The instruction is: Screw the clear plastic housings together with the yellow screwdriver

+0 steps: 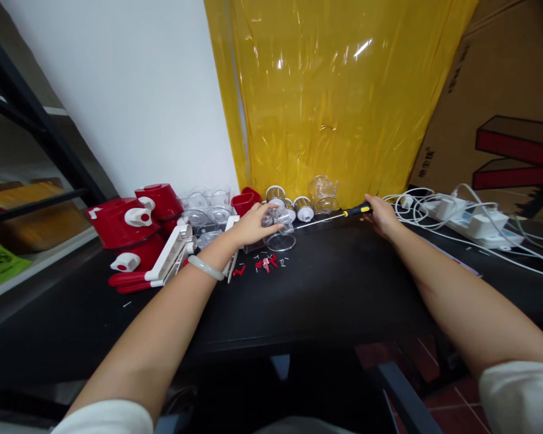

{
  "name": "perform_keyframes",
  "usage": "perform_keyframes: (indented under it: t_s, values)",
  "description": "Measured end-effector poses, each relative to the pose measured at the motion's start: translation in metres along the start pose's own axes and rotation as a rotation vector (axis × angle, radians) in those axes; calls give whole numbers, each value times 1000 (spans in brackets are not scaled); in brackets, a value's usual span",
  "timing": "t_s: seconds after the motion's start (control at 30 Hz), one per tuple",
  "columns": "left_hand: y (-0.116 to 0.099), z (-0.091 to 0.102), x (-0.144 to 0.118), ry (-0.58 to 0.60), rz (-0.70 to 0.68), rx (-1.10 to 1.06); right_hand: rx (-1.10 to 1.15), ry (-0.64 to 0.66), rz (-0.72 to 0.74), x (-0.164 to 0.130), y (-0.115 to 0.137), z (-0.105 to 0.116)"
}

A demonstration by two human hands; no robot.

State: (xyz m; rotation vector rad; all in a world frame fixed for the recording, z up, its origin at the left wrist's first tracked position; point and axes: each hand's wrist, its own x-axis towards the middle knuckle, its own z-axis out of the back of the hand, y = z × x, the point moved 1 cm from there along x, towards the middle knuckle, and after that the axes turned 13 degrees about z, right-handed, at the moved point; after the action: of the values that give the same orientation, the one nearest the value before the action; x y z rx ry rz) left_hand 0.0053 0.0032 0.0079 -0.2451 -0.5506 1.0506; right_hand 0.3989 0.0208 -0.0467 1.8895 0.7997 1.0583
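A clear plastic cup-shaped part (280,232) is seen toward the far middle of the black table (326,289), its round open rim resting on the tabletop; whether anything lies inside it cannot be told. It is grasped by the left hand (253,224), whose fingers are curled over its upper part and closed around it; a pale bangle (207,267) is worn on that wrist. A screwdriver (332,217) with a black and yellow handle and a thin metal shaft is held by the right hand (380,216), the fingers being wrapped about the handle's end; the shaft is laid low over the table and is pointed left, toward the clear part, the tip being just beside it.

Behind the clear part, along the foot of a glossy yellow plastic sheet (330,90), several small metal-and-white cylinders (289,202) are lined up, and a further transparent housing (323,193) is set to their right; their contents cannot be made out. To the left, clear bowls (208,208) and red plastic housings (136,220) with white fittings are piled together; small red bits (265,263) are scattered just near of the clear part. At the far right, white cables (434,208) are tangled about a white power strip (479,223); a cardboard box (502,108) is stood behind them.
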Motion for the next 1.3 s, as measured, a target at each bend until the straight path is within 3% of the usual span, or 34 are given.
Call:
perform_keyframes:
  t_s: [0.17, 0.27, 0.4, 0.57, 0.83, 0.93, 1.13, 1.3]
  values:
    - [-1, 0, 0, -4, -7, -6, 145, -50, -26, -5, 6, -3]
    - [0, 0, 0, -3, -5, -7, 182, -15, -38, -4, 4, -2]
    - [0, 0, 0, -4, -2, -8, -27, 5, -36, 5, -6, 4]
    - [-1, 0, 0, 3, -3, 2, -333, -34, 94, 7, -11, 6]
    - [-1, 0, 0, -4, 1, 4, 184, -56, -19, -5, 4, -2]
    - [0, 0, 0, -5, 3, -4, 112, -28, -27, -1, 0, 2]
    - [1, -1, 1, -7, -6, -8, -250, -19, 7, 5, -8, 5]
    - [-1, 0, 0, -3, -1, -5, 106, -58, -24, -3, 1, -1]
